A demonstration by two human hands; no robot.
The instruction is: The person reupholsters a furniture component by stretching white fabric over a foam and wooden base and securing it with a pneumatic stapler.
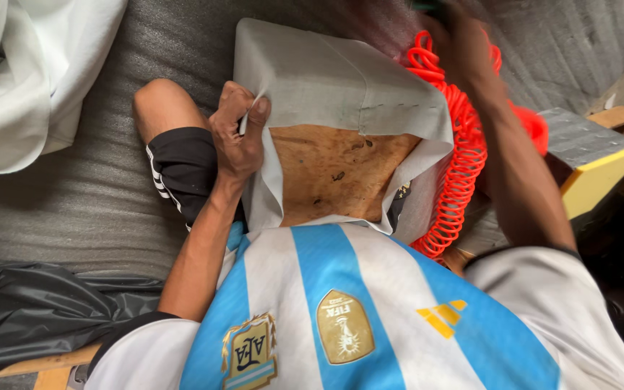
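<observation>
A square cushion frame with a brown wooden underside rests against my lap, wrapped in grey fabric. My left hand pinches the fabric's left edge and pulls it over the wooden panel. My right hand reaches to the far top right, blurred, beside a coiled orange air hose. It seems to grip a dark object there, but blur hides what it is.
Grey foam sheeting covers the surface under me. White cloth lies at the top left, a black plastic sheet at the bottom left. A yellow-edged grey block and wooden pieces sit at the right.
</observation>
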